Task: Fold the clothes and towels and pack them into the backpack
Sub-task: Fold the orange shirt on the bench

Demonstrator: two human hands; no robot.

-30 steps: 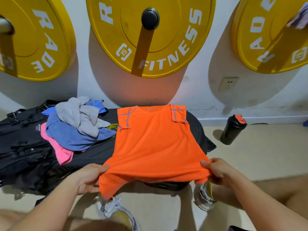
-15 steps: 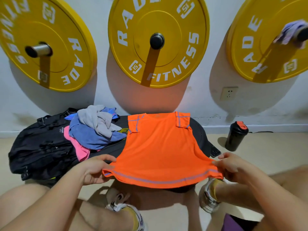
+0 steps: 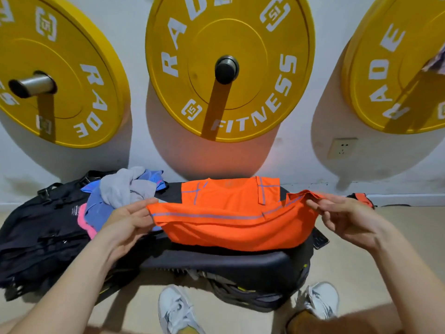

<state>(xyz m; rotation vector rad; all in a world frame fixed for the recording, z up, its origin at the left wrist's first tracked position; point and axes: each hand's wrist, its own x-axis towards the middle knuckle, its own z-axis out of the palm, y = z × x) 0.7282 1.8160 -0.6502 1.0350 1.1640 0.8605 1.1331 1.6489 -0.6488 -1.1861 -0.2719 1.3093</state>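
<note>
Mid-fold on the orange shirt point(image 3: 231, 227), which lies on the black pad point(image 3: 216, 261). Left hand point(image 3: 127, 220) and right hand point(image 3: 346, 218) each pinch a hem corner, with the hem raised toward the collar. Next, I'd guess: lay the hem on the shoulders, square the edges, release. Backpack point(image 3: 36, 232) sits left, with a loose pile of clothes point(image 3: 125, 191) partly on it.

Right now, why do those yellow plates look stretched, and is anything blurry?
Head view: the wide-angle lens stretches the outer yellow plates toward the frame edges; each plate throws a big soft shadow on the wall, the middle one tinted orange-pink; the orange shirt is slightly smeared by the right hand.
</note>
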